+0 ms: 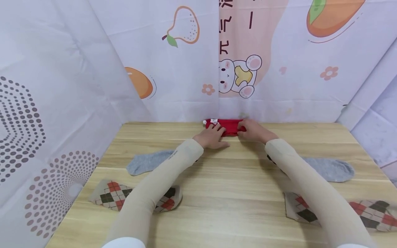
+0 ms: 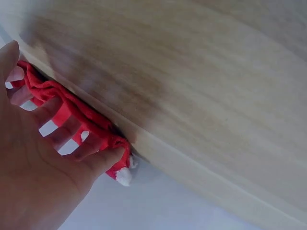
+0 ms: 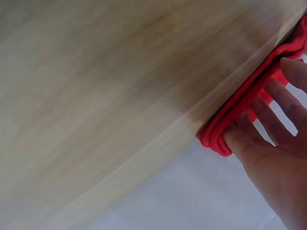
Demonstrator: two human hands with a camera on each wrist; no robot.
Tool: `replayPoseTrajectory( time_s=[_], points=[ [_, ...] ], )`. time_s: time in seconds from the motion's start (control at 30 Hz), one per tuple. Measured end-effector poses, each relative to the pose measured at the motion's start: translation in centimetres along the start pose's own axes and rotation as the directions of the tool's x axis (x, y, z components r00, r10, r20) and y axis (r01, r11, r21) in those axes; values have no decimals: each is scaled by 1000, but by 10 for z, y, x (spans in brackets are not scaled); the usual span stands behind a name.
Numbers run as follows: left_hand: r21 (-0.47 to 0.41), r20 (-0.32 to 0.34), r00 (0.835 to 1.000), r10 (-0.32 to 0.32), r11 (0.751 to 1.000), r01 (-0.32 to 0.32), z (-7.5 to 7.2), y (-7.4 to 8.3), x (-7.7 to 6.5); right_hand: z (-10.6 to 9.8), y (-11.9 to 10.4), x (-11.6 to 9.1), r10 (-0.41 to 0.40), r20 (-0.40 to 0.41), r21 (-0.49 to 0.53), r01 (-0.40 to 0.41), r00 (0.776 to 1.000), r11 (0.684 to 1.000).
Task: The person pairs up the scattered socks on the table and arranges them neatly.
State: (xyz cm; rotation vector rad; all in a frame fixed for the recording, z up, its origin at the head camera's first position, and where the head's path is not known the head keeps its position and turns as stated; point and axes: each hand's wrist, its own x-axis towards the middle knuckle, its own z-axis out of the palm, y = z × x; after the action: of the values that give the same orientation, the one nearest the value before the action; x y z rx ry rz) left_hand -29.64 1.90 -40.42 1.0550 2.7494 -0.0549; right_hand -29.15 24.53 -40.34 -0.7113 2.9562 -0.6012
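Observation:
A red sock [image 1: 230,126] with a white pompom and a white figure at its left end lies flat at the table's back edge, against the curtain. My left hand [image 1: 212,136] rests on its left part, fingers spread over the fabric and thumb stretched out to the side on the wood. At the sock's other end my right hand [image 1: 252,131] holds the fabric with bent fingers and thumb. The left wrist view shows the red sock [image 2: 72,110] bunched in folds under the fingers. Layered edges of the sock [image 3: 240,105] show in the right wrist view.
Grey socks lie on the table at left [image 1: 145,162] and right [image 1: 330,168], partly under the forearms. Nearer me are argyle socks at left [image 1: 108,198] and right [image 1: 372,213]. A printed curtain [image 1: 186,79] rises behind the wooden table [image 1: 223,206].

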Motion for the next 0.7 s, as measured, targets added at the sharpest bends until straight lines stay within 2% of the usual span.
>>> replayPoseTrajectory(
  time_s=[0.17,0.3,0.4,0.5,0.7],
  points=[
    [13,-51,999,12,1000,-11,-1,1,4,-2,1,2,3,-28,-45,-5,1000,999],
    [20,-37,999,-2,1000,2,0,3,3,3,0,-3,13,-18,-80,-14,1000,997],
    [-10,-8,1000,-22,1000,22,1,6,-1,9,-4,-10,37,9,-91,-36,999,995],
    [-49,-13,999,-38,998,38,-2,11,-6,14,-9,-16,32,7,-101,-31,999,994],
    [-57,-69,997,-19,998,15,-9,18,-21,14,-21,-30,-46,-78,-162,33,996,986]
  ],
)
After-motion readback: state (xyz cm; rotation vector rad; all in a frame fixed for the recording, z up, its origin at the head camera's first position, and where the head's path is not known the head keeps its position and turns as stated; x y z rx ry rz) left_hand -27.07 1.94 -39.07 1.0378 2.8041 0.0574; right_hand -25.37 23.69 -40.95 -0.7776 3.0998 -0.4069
